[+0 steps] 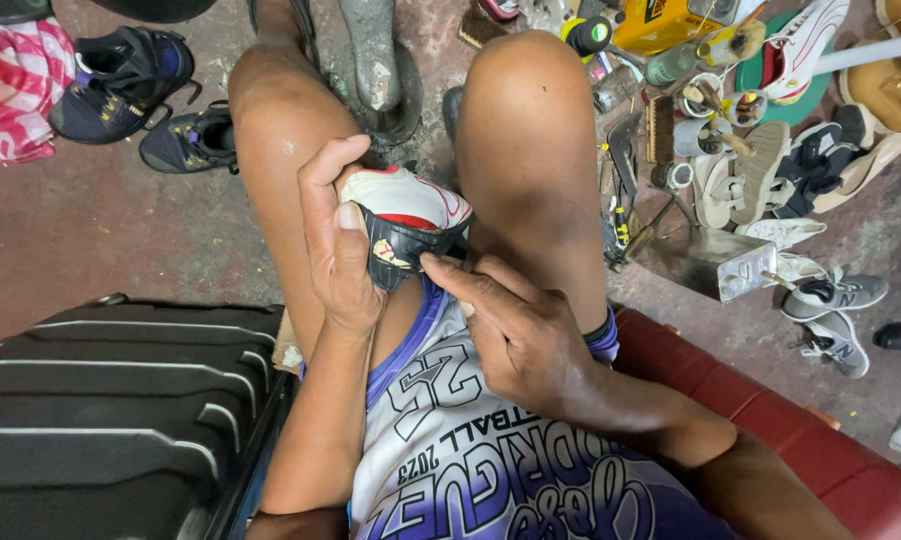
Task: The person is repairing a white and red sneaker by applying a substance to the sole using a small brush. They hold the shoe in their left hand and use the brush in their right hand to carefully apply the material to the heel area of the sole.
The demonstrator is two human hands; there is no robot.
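Head view, left hand (338,250) gripping shoe (405,222); right hand (515,325) pinching its sole, brushes in cups (698,100)

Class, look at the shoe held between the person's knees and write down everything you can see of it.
The shoe is a sports shoe with a white upper, red trim and a dark, near-black end panel bearing small red and yellow marks; it looks like synthetic leather. It sits wedged between the bare knees, dark end toward the person. The left hand wraps around its left side, thumb on the upper. The right hand touches the dark panel's lower edge with its fingertips. Its sole is hidden.
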